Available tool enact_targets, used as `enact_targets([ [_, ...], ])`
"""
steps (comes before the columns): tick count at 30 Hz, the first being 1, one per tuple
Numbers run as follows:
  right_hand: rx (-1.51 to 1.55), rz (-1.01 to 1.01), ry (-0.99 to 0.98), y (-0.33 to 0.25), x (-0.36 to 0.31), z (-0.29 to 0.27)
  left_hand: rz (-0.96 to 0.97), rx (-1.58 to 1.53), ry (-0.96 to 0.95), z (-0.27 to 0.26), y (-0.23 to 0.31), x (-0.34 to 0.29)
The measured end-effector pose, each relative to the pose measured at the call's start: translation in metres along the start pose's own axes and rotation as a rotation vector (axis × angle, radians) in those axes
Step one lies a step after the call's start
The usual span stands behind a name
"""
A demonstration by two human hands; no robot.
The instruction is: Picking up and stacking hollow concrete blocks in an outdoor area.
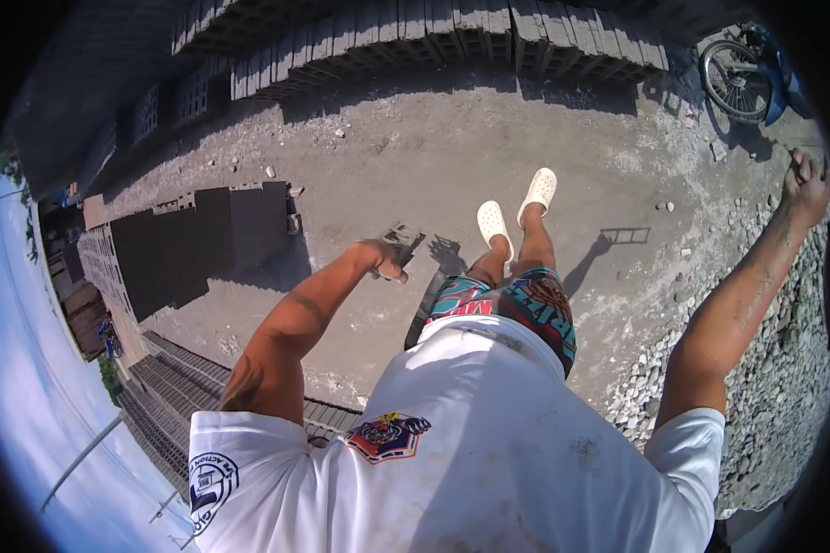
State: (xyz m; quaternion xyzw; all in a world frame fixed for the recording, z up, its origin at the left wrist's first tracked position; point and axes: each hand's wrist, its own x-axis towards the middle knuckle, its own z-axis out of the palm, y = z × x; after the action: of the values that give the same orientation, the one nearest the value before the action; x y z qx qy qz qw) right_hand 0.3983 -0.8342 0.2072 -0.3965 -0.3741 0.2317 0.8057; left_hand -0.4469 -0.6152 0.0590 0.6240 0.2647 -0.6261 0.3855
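Observation:
My left hand (pixel 387 262) is in front of my left hip, closed around a small grey frame-like piece (pixel 402 238) with gaps in it. Its exact kind is hard to make out. My right arm stretches far out to the right. At its end my right hand (pixel 808 189) is curled with bent fingers, high above the gravel's edge; whatever it may hold is lost near the dark rim. On the ground, a shadow (pixel 625 236) shows a barred rectangular frame at the end of an arm. White clogs (pixel 492 224) are on my feet, on bare grey ground.
Long rows of grey hollow blocks (pixel 378 41) stand across the far side. A lower block stack (pixel 184 241) is at the left, with more block rows (pixel 171 387) behind it. Gravel (pixel 756 396) is heaped at the right; a wheeled blue vehicle (pixel 742 83) stands far right.

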Motion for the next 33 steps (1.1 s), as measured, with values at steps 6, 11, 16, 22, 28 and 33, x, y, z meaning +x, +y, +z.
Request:
enact_targets([
  [6,-0.182,1.017,0.163,0.239,-0.334,0.430,-0.103,0.376,0.183,-0.014,0.024,-0.054],
  [11,0.784,1.677,-0.125,0.290,-0.453,0.341,-0.038,0.208,0.088,-0.035,0.036,-0.062],
  [16,-0.293,1.229,0.112,0.179,-0.313,0.258,0.001,-0.266,0.121,0.020,-0.011,-0.023],
  [22,-0.819,1.043,0.812,0.110,-0.330,0.060,-0.054,-1.349,-0.106,-0.013,0.040,-0.029],
  [28,-0.567,1.141,1.487,0.065,-0.460,-0.120,0.155,-1.910,0.282,-0.121,0.172,-0.088],
  [33,-0.378,1.438,1.521,0.063,-0.492,-0.156,0.587,-2.271,0.333,-0.237,0.301,-0.150],
])
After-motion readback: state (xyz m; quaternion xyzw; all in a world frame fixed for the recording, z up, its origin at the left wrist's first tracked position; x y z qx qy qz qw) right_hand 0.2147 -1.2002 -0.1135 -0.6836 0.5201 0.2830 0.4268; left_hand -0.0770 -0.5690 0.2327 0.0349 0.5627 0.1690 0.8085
